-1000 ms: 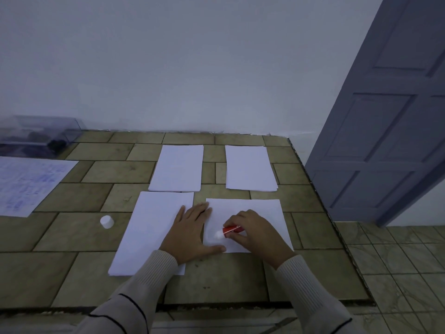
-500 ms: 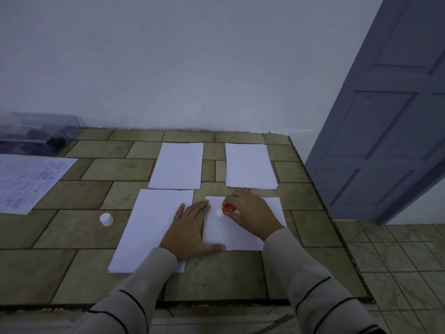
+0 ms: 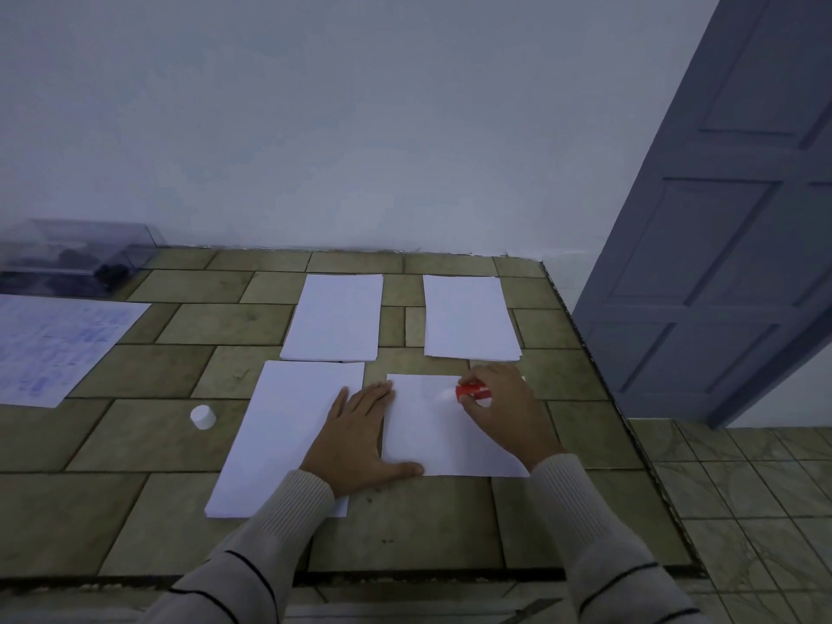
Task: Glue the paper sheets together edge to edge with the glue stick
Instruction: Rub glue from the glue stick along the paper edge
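The fingers (image 3: 478, 406) of the right hand (image 3: 502, 412) curl round the red glue stick (image 3: 470, 391). Its pale tip points left over the far part of the near right sheet (image 3: 432, 443). The left hand (image 3: 360, 436) lies flat with its fingers straight, bridging that sheet and the near left sheet (image 3: 279, 434). Two more sheets (image 3: 335, 317) lie farther back on the tiled counter (image 3: 135, 443). A white cap (image 3: 202, 417) stands to the left.

Home interior, tiled counter (image 3: 189, 443), panelled door (image 3: 720, 263)
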